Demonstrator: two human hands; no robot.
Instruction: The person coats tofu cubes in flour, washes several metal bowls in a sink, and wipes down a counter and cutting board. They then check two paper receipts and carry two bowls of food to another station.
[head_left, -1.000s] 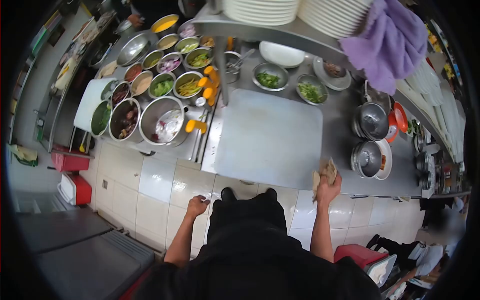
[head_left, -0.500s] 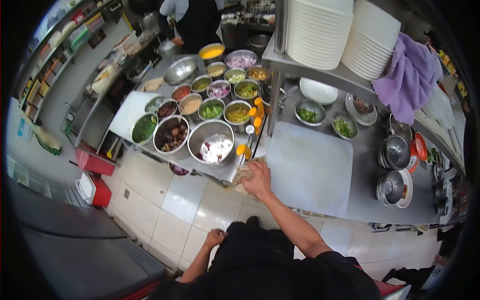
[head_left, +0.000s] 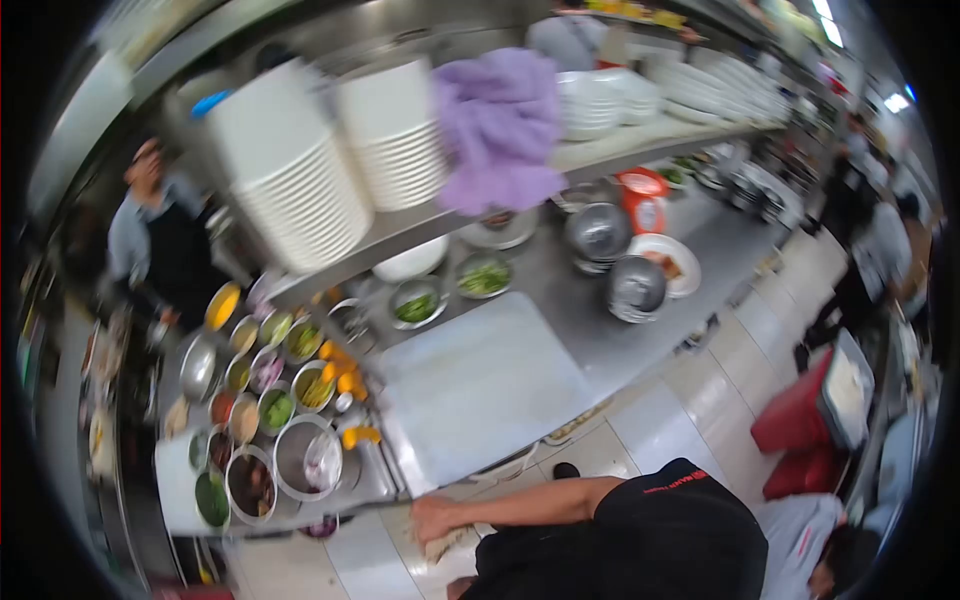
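My right hand [head_left: 434,519] is closed on a crumpled beige cloth [head_left: 452,543], which hangs below the fingers over the floor. It is just off the front edge of the steel counter [head_left: 408,478], near the corner of a white cutting board [head_left: 485,380]. Only a small part of my left hand [head_left: 460,587] shows at the bottom of the view, beside my dark clothing; its fingers are hidden. To the left of the board are a large steel bowl [head_left: 300,462] and orange-handled utensils [head_left: 360,437].
Several steel containers of chopped food [head_left: 276,408] crowd the left counter. A shelf [head_left: 400,225] above holds stacked white containers [head_left: 300,200], a purple towel [head_left: 500,125] and plates. Metal bowls [head_left: 637,285] stand at right. A person [head_left: 165,235] stands far left; others are at right.
The view has swung to the right and tilted up. My right hand, with the cloth, has come back from the counter corner to over the floor. My left hand has mostly left view.
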